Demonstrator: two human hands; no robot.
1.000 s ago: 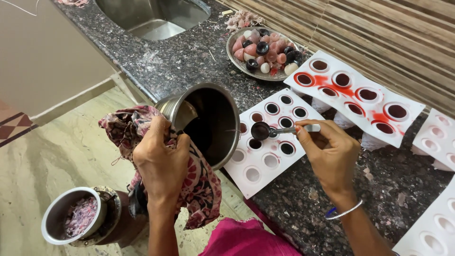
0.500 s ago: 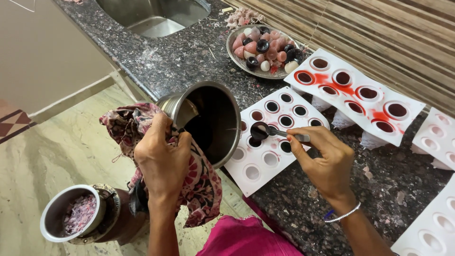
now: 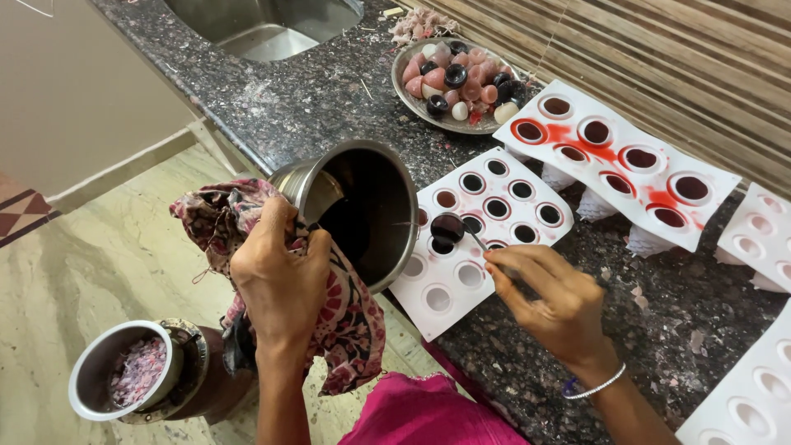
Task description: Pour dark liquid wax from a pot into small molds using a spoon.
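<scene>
nearest to me, my left hand (image 3: 276, 276) is wrapped tight around a patterned pink and dark cloth (image 3: 346, 317), and through it i grip the tilted round steel pot (image 3: 362, 210), its dark mouth turned toward the counter. below it on the floor stands a small steel cup of pink shavings (image 3: 132, 375) on a brown base. my right hand (image 3: 552, 297) pinches the thin handle of a small metal spoon (image 3: 449, 227), fingers closed narrow on it; the spoon's bowl carries dark liquid just above the white mould tray with round cavities (image 3: 478, 231), right beside the pot's rim. some cavities are dark, others bare. beyond lies a second white mould tray stained red (image 3: 622, 161), then a steel plate of pink, white and dark pieces (image 3: 457, 82), and the steel sink (image 3: 264, 25) farthest back.
</scene>
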